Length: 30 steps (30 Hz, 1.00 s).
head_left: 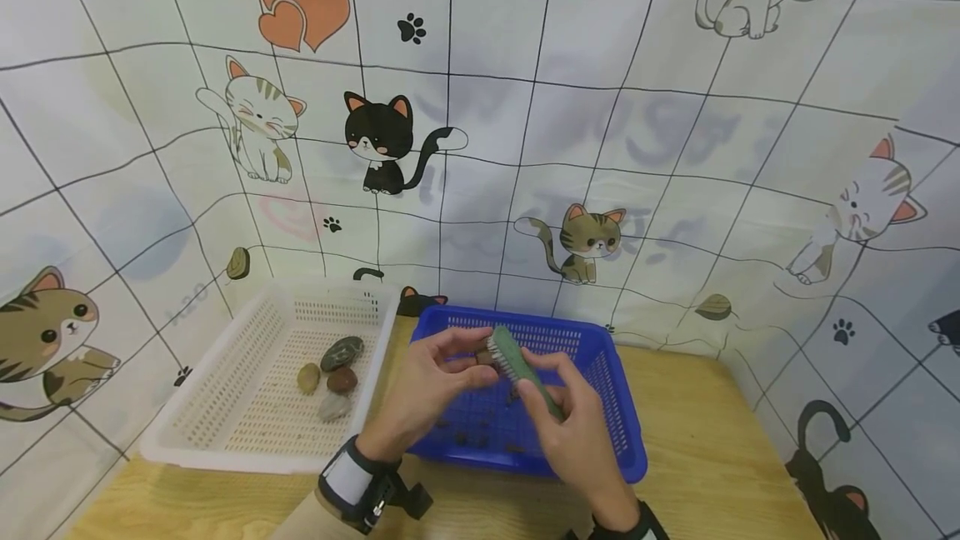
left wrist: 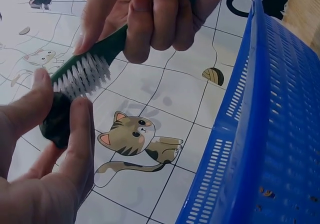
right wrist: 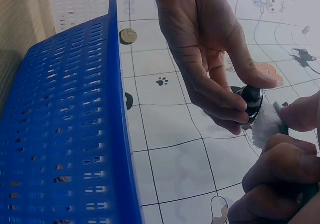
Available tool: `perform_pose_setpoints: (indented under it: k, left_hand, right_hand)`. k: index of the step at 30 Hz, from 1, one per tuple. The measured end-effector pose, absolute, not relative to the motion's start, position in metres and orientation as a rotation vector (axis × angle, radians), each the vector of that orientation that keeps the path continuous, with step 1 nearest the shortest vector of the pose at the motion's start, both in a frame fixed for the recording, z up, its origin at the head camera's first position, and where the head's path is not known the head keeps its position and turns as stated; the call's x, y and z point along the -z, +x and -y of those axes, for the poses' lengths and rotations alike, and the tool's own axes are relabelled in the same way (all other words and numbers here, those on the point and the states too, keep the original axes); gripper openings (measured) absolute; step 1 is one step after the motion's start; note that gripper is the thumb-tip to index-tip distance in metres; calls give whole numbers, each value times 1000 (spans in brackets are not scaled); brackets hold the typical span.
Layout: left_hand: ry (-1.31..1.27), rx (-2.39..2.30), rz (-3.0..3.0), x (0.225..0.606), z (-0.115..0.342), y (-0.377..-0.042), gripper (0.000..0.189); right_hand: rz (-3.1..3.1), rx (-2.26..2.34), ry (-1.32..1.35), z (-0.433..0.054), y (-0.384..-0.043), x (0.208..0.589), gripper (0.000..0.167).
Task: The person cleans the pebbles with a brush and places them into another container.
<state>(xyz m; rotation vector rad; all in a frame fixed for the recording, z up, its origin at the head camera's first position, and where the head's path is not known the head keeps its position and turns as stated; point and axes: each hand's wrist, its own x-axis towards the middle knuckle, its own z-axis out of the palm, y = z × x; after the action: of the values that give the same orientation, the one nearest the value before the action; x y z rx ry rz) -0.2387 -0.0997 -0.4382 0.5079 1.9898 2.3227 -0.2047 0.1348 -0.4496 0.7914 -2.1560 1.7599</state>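
Observation:
My left hand (head_left: 427, 386) pinches a small dark stone (left wrist: 57, 120) between thumb and fingers, above the blue basket (head_left: 636, 448). In my right hand (head_left: 577, 436) is a green-backed scrubbing brush (head_left: 513, 357) with white bristles, gripped along its handle. The bristles (left wrist: 82, 76) press against the upper end of the stone in the left wrist view. From the right wrist, the stone's dark, shiny side (right wrist: 252, 101) shows beside the bristles, and the right fingers hide much of the brush handle.
To the left stands a white basket (head_left: 213, 463) holding several stones, among them a dark striped stone (head_left: 342, 353) and a reddish-brown one (head_left: 342, 380). Small brown bits (head_left: 461, 438) lie in the blue basket. A cat-patterned sheet (head_left: 487, 132) rises behind the wooden table (head_left: 697, 440).

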Motion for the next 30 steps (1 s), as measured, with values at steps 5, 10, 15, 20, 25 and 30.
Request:
perform_pose_setpoints:
  k: [5,10,15,20,25,30]
  left_hand:
    - [456,-2347,-1990,439,99,-240,61]
    - [478,-2247,-2063,439,97,-239,60]
    - [514,-2227,-2113,437,99,-237,58]
    - [468,-2257,-2107,437,101,-238,57]
    - [463,-2281,-2083,439,101,-240,59]
    - [527,-2212,-2103,440,101,-238,59]
  right_hand:
    - [2148,-1758,821,-134,-205,450,30]
    - [2149,-1755,820,-133,-203,449,31]
    - [2150,-1763,792,-134,-203,448,32]
    - [2151,-1769,782,-134,-204,449,30]
    - [2122,-1748,861,-133,-203,449,31]
    - [2115,-1728,855,-131,-203,449,32]
